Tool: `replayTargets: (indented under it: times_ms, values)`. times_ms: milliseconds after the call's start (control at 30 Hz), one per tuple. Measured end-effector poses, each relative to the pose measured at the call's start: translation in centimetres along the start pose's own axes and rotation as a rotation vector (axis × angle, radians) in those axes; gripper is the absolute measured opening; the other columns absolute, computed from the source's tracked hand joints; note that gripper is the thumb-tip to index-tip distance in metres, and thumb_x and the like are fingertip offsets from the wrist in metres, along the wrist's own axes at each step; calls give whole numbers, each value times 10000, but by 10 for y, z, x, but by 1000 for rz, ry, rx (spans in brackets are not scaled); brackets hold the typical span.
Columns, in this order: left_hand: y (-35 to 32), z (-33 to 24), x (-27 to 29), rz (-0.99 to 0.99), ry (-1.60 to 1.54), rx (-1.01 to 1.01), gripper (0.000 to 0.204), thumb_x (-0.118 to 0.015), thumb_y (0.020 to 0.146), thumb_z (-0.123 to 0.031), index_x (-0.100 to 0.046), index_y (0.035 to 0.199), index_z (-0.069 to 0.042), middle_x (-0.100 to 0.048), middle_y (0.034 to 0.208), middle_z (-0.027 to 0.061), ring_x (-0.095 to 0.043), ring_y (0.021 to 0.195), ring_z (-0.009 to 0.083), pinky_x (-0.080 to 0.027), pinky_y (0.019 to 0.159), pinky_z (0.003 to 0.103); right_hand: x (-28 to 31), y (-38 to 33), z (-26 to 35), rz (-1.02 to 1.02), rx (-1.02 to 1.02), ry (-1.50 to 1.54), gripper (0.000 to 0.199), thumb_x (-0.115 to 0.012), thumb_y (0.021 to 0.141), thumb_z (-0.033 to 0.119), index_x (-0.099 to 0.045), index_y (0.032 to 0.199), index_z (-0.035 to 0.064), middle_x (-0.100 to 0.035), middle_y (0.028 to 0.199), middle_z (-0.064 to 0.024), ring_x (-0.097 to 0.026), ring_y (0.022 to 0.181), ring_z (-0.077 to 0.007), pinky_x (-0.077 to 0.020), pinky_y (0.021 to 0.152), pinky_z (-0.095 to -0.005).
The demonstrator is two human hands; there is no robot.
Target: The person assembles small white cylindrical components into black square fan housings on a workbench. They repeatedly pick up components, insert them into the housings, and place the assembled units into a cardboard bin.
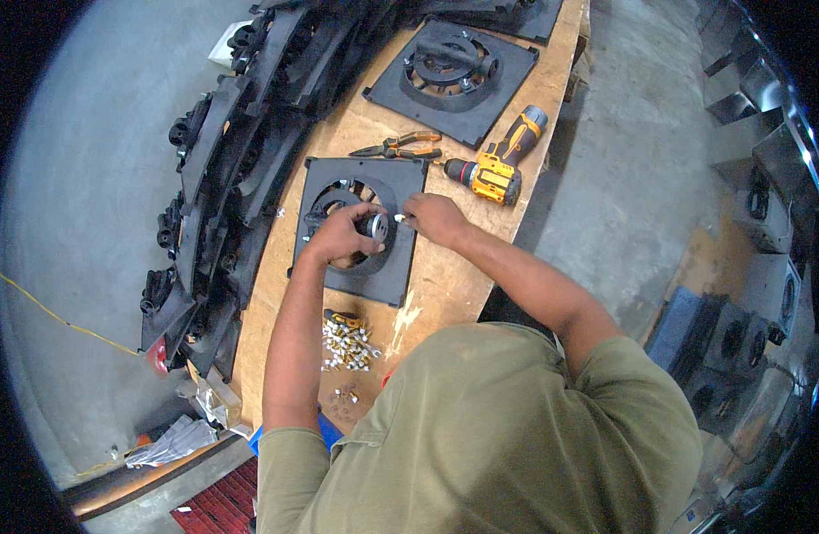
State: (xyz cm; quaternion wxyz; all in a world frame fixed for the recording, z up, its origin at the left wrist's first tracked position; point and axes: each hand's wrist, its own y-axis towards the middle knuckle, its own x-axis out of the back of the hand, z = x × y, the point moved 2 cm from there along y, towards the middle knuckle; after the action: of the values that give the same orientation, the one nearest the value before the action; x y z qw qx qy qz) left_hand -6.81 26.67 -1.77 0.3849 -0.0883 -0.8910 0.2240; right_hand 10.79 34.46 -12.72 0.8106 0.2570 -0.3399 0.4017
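Note:
In front of me a square black plastic panel [391, 283] with a round ribbed opening lies on the wooden workbench. Over that opening, my left hand [340, 235] is curled around a round black part with a silver rim [378, 228]. Just to its right, the pinched fingers of my right hand [434, 219] hold a small white-ended fitting [399, 217] above the panel's right side. Whether the fitting touches the round part, I cannot tell. The left hand and the round part hide some of the opening.
Pliers [396, 146] and a yellow-black cordless drill [495, 173] lie beyond the panel, before another black panel [454, 76]. A pile of white-ended fittings [347, 345] sits nearer me on the workbench [449, 276]. Stacked black panels [236, 178] line the left side.

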Motion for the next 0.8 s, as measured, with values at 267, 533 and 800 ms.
replayTargets:
  times_ms: [267,533,800]
  values:
    - [1,4,0,9,-48,41,691,-884,596,-89,-650,1246,-94,-700,1111,72,-649,1007,193,-503,925,316,1,14,4,73,6,-46,210,-637,859,209,-664,1015,71,-629,976,-138,-646,962,-341,-549,802,-456]
    - [-1,0,1,-6,-10,48,692,-887,603,-86,-645,1252,-86,-696,1118,72,-646,1013,187,-503,927,313,-2,13,6,10,40,175,227,-598,851,155,-689,1042,73,-637,985,-175,-649,980,-363,-549,827,-470]
    - [0,0,0,-7,-26,66,682,-888,595,-82,-653,1236,-88,-703,1084,64,-645,991,191,-501,917,310,-14,18,13,76,-32,43,212,-601,848,124,-692,1023,49,-661,974,-195,-650,971,-388,-540,848,-479]
